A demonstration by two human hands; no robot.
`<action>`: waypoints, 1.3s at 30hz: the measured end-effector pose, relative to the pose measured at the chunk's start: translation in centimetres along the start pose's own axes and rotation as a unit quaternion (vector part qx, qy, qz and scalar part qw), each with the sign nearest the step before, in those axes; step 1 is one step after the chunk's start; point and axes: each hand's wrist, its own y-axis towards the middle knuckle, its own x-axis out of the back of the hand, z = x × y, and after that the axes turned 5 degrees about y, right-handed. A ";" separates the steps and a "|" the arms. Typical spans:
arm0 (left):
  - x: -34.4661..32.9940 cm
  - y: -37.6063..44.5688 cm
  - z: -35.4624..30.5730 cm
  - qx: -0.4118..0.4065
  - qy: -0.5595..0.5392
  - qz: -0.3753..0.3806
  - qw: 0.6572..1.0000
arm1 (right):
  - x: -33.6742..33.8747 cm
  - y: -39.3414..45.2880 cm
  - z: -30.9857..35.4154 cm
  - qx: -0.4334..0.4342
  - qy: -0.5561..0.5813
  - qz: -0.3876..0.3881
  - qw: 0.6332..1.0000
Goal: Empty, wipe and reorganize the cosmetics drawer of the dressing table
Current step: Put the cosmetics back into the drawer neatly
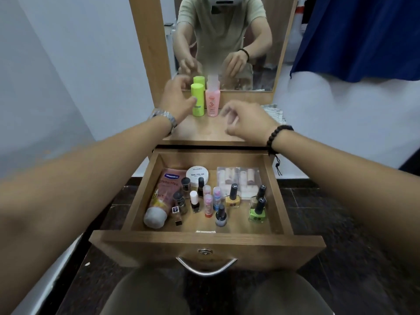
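Observation:
The wooden drawer is pulled out below the tabletop. Inside lie a pink Vaseline tube, a white nail polish remover jar, a clear packet and several small nail polish bottles, among them a yellow one and a green one. A lime green bottle and a pink bottle stand upright on the tabletop by the mirror. My left hand hovers just left of the green bottle, fingers spread, holding nothing. My right hand hangs over the tabletop, fingers loosely curled, empty.
A mirror in a wooden frame backs the tabletop and reflects the person. A patterned cloth lies at the right rear of the tabletop. A blue fabric hangs at the right. My knees sit below the drawer's metal handle.

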 end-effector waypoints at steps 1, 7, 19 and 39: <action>-0.2 0.9 0.2 -0.007 0.015 0.003 1.000 | 0.0 0.9 -0.1 0.014 -0.004 -0.027 1.000; -1.6 3.8 1.3 -0.066 0.117 0.062 0.989 | 0.0 8.5 -1.4 0.071 -0.075 -0.115 0.988; -1.0 2.4 2.0 -0.115 0.099 0.025 0.988 | -0.5 11.7 -1.0 0.092 -0.141 -0.112 0.979; 8.8 -18.0 -0.8 -0.199 0.004 0.309 0.930 | 5.1 -7.6 2.4 0.032 0.073 -0.136 0.988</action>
